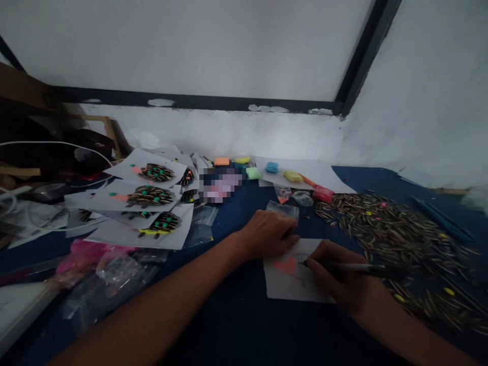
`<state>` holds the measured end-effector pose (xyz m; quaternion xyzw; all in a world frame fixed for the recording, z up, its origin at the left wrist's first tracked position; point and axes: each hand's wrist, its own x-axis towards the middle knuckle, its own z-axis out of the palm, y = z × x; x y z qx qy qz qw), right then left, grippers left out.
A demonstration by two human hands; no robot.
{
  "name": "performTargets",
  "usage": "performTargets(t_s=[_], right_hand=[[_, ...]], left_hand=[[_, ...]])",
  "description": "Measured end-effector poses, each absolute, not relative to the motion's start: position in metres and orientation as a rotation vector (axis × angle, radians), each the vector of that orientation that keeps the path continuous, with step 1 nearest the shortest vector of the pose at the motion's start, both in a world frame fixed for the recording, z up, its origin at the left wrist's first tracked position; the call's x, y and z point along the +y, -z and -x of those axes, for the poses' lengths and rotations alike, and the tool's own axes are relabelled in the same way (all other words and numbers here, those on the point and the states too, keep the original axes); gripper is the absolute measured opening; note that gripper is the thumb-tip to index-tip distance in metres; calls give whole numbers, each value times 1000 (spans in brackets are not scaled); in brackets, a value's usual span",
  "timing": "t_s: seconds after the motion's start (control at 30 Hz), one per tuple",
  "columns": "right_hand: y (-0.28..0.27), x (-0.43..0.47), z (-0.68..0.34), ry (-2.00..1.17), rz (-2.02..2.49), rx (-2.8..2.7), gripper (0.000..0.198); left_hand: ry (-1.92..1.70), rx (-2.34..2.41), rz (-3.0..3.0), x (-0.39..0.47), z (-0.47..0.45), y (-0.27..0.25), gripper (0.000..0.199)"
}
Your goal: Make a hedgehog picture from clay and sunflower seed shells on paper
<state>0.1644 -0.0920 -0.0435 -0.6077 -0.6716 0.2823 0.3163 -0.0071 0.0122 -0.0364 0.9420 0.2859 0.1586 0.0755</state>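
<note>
A small white sheet of paper (284, 290) lies in front of me, with a coral-pink patch (285, 265) and dark drawn lines on it. My left hand (269, 234) rests with curled fingers at the sheet's upper left edge, holding it against the table; its fingertips are partly hidden. In my right hand (339, 279) a dark pen (354, 266) is pinched, its tip end over the drawing beside the pink patch. The right side of the paper is covered by that hand. Loose striped sunflower seeds (404, 229) spread just beyond and to the right of it.
Papers with seed-and-clay figures (156, 173) overlap at the left. Coloured clay packs (293, 176) stand along the back, some on a white sheet (324, 175). Crumpled plastic bags (110, 279) and a white cable (57, 144) lie left. A dark blue cloth (229, 325) covers the table.
</note>
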Motion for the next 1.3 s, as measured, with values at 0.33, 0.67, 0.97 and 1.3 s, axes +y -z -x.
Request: performTargets(t_s=[0.33,0.67,0.97,1.3], right_hand=[[42,-92,-163,-743,1604,-1813,21],[39,-92,-163,-748,1607,-1809,22],[38,-93,-162,-752,1613,-1829,22],[38,-92,-163,-767,1621,-1817,22]], left_hand=[[-458,858,-2820,13,6,37,20],[-461,853,-2821,12,6,36,20],[-457,859,-2823,12,6,37,20],[-483,845,-2838,13,7,39,19]])
